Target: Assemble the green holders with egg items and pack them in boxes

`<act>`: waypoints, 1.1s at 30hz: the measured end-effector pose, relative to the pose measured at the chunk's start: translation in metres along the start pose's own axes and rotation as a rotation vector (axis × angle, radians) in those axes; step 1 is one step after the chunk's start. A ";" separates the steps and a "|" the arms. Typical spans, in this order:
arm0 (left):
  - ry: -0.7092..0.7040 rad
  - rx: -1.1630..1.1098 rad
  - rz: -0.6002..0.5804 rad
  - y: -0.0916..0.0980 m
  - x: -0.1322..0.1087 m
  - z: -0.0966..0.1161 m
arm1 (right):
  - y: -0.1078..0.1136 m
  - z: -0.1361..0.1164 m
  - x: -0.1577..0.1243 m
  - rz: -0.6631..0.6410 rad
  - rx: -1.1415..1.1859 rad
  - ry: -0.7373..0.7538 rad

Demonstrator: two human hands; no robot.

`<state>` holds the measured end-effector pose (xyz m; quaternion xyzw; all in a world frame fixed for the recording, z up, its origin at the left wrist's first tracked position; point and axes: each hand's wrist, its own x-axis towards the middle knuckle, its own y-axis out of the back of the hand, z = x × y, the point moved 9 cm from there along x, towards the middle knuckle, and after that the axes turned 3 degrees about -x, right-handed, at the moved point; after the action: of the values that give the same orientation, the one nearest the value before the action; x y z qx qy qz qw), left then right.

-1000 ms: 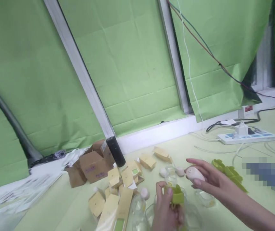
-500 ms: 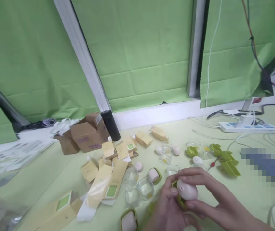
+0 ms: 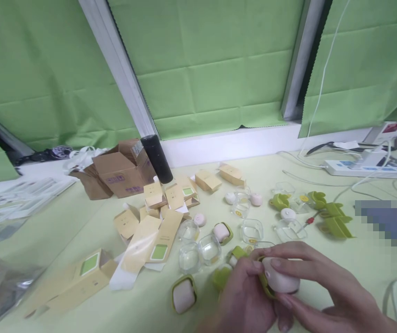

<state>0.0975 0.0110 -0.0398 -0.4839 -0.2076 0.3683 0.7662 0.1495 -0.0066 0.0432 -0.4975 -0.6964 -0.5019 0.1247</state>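
In front of me, my left hand (image 3: 245,293) is wrapped round an olive-green cup-like shell (image 3: 267,286). My right hand (image 3: 330,282) grips a pale pink rounded piece (image 3: 282,276) between thumb and fingers, with a small mark on its near end. That piece sits against the shell's opening; whether it is fully seated is hidden by fingers. Left of my hands, a similar pink piece in a green shell (image 3: 183,295) lies on the table, and another such pair (image 3: 222,232) lies farther back. A loose green shell (image 3: 221,276) is partly behind my left hand.
Clear plastic cups (image 3: 209,249) and opened cardboard boxes (image 3: 160,236) spread across the middle. Behind stand a brown carton (image 3: 124,173) and a black cylinder (image 3: 157,158). At right are green shells (image 3: 337,219), a power strip (image 3: 372,169) and loose cables.
The view has shifted, so both hands appear slightly farther right and lower. The pink piece stays in the right hand against the green shell, tilted a little differently.
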 end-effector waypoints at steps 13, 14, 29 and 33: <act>0.111 0.064 0.191 0.004 -0.013 -0.007 | -0.016 -0.009 -0.003 -0.145 -0.013 0.106; 0.125 0.082 0.172 0.004 -0.013 -0.009 | -0.017 -0.009 -0.004 -0.162 -0.011 0.101; 0.117 0.104 0.105 0.001 -0.012 0.000 | 0.000 0.016 -0.001 -0.166 -0.040 -0.092; 0.032 0.326 0.220 0.005 -0.018 0.013 | 0.009 0.019 0.004 -0.223 -0.080 -0.112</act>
<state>0.0758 0.0060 -0.0377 -0.3789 -0.0788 0.4706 0.7929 0.1614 0.0112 0.0421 -0.4487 -0.7327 -0.5116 0.0089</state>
